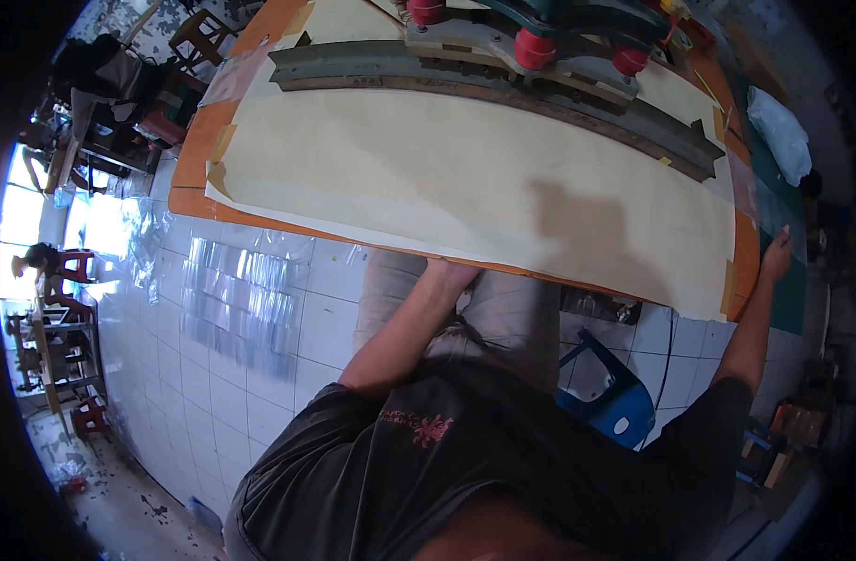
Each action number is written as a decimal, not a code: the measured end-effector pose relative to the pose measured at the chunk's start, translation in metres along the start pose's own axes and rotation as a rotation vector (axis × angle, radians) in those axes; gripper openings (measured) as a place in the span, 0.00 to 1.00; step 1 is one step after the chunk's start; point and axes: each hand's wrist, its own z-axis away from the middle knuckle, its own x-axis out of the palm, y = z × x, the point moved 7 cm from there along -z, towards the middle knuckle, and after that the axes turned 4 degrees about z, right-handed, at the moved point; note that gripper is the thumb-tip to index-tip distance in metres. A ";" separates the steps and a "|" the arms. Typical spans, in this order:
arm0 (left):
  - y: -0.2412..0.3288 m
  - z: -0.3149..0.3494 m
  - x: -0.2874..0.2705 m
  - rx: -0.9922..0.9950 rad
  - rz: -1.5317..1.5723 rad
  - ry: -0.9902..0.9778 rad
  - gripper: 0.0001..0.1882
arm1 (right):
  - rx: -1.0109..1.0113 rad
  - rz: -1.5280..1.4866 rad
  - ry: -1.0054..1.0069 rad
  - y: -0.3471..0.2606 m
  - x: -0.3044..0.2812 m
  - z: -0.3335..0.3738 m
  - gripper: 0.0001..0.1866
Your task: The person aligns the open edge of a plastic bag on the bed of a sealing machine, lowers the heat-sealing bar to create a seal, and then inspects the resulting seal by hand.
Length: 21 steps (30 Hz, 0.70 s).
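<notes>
My left hand [454, 272] is at the front edge of an orange-brown tabletop [190, 187], above my lap. Its fingers are hidden beneath the edge. Out to the right, my right hand [776, 255] reaches past the table's side to a clear plastic sheet [770, 208] over a green surface [787, 304]. One finger is stretched out against the sheet, and the others show poorly. A large cream paper sheet [381, 168], taped at its borders, covers most of the tabletop. Across its far side lies a long dark metal bar [353, 67].
A dark green machine frame with red round feet [534, 50] stands over the bar. A white plastic bag [780, 136] lies at the far right. Clear plastic sheets [241, 304] cover floor tiles at left. A blue plastic stool [613, 391] is beside my legs, and a wooden stool [201, 39] stands far left.
</notes>
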 end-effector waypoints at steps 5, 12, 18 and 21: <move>-0.001 -0.004 -0.012 -0.028 0.000 -0.001 0.31 | -0.073 -0.015 0.022 -0.006 -0.007 0.002 0.38; 0.005 -0.007 -0.020 -0.039 -0.004 -0.033 0.31 | -0.208 -0.010 0.078 -0.044 -0.022 0.029 0.31; -0.001 -0.015 -0.025 -0.069 -0.002 -0.064 0.32 | -0.451 -0.165 0.018 -0.072 -0.040 0.045 0.23; 0.003 -0.013 -0.035 -0.069 -0.011 -0.057 0.32 | -0.573 -0.242 -0.220 -0.129 -0.048 0.091 0.20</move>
